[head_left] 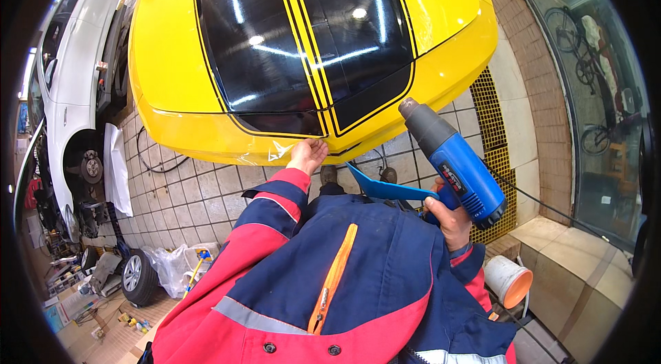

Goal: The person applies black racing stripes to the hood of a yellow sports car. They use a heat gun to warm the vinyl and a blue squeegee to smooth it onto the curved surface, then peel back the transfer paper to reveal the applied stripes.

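Pressing down at the lower edge of the yellow car [172,54], the left hand [308,155] is laid flat on a loose flap of clear film [279,152], fingers spread and closed on nothing. The film is found wrinkled just below the black striped panel [303,40] of the car, at the rim of the bodywork, and it is not yet seen lying smooth. The right hand [451,219] is wrapped tightly around the grip of a blue heat gun [451,161], whose nozzle is pointed up towards the car's edge, to the right of the film; a blue squeegee [389,190] appears to be pinched in the same hand. The step in hand is judged to be the setting of the film's edge; for the next move the nozzle would need to be brought nearer the flap while the film is kept pinned
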`<state>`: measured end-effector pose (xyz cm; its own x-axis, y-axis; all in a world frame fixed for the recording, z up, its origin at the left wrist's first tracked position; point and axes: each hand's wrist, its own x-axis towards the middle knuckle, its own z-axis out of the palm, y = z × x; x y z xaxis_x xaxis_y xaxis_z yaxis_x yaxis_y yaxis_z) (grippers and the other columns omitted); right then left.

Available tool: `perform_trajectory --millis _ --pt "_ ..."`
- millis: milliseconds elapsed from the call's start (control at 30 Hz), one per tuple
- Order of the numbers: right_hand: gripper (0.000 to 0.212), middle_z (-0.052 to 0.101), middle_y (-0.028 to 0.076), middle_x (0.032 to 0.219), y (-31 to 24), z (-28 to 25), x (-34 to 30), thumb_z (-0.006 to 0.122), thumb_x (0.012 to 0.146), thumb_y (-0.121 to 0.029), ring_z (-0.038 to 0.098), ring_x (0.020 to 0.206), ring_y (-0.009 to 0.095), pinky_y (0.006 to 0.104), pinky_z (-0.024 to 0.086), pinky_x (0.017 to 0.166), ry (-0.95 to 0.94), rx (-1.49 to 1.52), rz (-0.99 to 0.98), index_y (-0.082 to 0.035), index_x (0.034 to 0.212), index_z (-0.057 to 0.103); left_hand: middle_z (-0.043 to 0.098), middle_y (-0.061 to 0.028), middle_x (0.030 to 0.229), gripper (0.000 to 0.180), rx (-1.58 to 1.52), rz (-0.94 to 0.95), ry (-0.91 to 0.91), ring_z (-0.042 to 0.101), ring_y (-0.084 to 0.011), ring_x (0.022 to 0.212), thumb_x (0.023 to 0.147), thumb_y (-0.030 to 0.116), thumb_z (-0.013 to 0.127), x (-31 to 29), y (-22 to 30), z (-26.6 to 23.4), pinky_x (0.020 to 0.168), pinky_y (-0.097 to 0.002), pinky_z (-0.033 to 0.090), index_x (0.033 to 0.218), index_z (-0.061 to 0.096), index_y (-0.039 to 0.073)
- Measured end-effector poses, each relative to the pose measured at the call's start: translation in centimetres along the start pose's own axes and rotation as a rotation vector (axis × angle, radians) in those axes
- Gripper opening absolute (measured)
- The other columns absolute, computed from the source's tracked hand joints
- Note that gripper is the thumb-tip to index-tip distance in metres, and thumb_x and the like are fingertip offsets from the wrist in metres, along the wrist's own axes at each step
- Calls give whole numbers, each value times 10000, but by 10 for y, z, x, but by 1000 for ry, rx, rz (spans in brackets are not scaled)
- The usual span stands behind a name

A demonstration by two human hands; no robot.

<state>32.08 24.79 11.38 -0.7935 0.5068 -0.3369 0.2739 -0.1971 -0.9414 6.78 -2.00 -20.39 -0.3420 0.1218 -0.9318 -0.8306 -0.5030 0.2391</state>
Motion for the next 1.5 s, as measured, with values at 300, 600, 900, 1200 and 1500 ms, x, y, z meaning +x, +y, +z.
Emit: perform_trajectory --millis 300,600,900,1200,1500 --pt "437 715 67 998 3 -1 0 803 907 -32 701 837 171 327 590 783 -14 -7 -12 -9 1313 644 651 -190 1437 398 141 -26 34 652 -354 1302 1126 219 529 -12 -3 1 1151 -470 537 1419 578 -48" --pt "435 714 66 1011 8 -3 0 822 911 -35 704 833 181 329 590 783 -22 8 -13 -17 1307 643 801 -249 1006 429 1503 732 243 767 -437 1046 1011 402 664 -44 -6 -8 939 -502 588 1049 806 -1" --pt "362 717 40 1056 4 -9 -4 862 915 -89 686 891 143 314 565 825 -13 -143 39 -41 1236 703 770 -266 884 508 1563 807 250 760 -461 915 918 539 803 -42 26 28 827 -524 587 883 832 33" --pt "467 700 54 1109 5 -6 1 844 907 -50 673 938 159 319 555 860 -7 -200 85 -19 1334 659 806 -188 890 304 1454 754 -216 796 -296 842 928 314 802 -115 1 60 793 -423 608 956 825 12" --pt "273 729 74 1208 53 18 13 802 1000 -146 700 1089 176 354 565 951 -335 -770 -393 -42 1241 729 732 -192 1023 634 1642 723 -817 743 -404 986 820 372 917 -253 -36 73 886 -495 589 1300 675 35"
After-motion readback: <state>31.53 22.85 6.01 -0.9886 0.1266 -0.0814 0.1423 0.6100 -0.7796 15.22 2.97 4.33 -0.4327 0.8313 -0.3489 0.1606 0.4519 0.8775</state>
